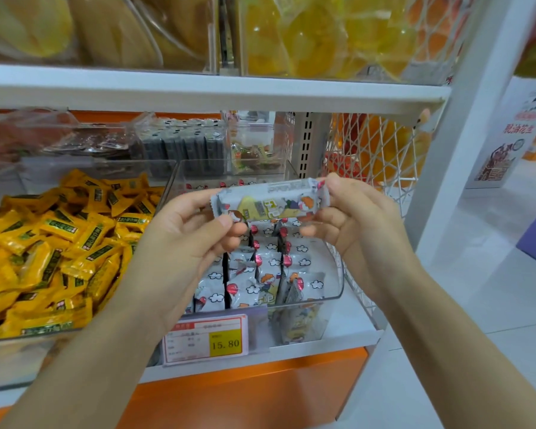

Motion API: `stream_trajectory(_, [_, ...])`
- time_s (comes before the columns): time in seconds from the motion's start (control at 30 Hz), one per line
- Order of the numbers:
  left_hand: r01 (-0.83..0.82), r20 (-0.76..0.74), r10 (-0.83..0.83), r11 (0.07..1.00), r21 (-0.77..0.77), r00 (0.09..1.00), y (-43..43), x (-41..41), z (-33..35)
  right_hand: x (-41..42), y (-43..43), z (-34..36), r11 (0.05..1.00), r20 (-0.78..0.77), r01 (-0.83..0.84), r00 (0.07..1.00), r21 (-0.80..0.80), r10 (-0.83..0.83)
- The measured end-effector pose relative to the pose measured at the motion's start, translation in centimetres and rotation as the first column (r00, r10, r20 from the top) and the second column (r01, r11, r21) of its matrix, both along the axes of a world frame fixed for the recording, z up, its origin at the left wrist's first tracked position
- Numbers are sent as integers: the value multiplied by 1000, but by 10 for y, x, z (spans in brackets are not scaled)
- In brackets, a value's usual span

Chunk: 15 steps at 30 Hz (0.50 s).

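Observation:
I hold a small grey-white snack packet (271, 201) with cartoon print flat between both hands, above a clear plastic bin (334, 292) full of the same packets (260, 283). My left hand (183, 252) pinches the packet's left end between thumb and fingers. My right hand (356, 224) pinches its right end. The packet lies sideways, its printed face towards me.
A second clear bin of yellow sweets (53, 252) sits to the left. A price tag reading 15.80 (206, 340) hangs on the shelf front. Behind stand boxes of dark packets (183, 147). A white shelf board (214, 94) runs overhead, and a white wire basket (381, 153) is at right.

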<state>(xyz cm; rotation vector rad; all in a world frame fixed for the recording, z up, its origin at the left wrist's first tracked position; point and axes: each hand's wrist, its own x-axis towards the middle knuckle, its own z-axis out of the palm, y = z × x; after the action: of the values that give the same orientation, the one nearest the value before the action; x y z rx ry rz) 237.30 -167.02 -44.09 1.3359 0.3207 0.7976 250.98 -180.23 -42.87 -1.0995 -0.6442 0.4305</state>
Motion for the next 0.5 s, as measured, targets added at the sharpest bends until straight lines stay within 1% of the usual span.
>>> stream_trajectory(0.07, [-77,-42,88,972,221,995,-3,0,2,-1,1,-1,993,138,81,988,-81,-69])
stream_trajectory(0.1, [-101,-56,124,947,305,991,-5,0,3,-2,1,-1,988,186,114,978,-106,-93])
stream_trajectory(0.13, [-108,-70,142,928,358,987,-5,0,4,-1,2,-2,985,209,129,973,-113,-103])
stream_trajectory(0.2, [-89,-99,136,922,377,986,-6,1,4,0,1,-3,987,215,118,972,-109,-92])
stream_trajectory(0.3, [-81,-121,128,939,334,984,-6,0,3,-1,-1,-2,977,326,134,943,-167,-73])
stream_trajectory(0.43, [-131,-89,176,918,375,980,-6,-1,4,-6,-1,-1,956,430,186,900,-226,-74])
stream_trajectory(0.5, [-121,-78,164,912,393,983,-6,-2,5,-7,-1,-1,949,457,217,885,-230,-92])
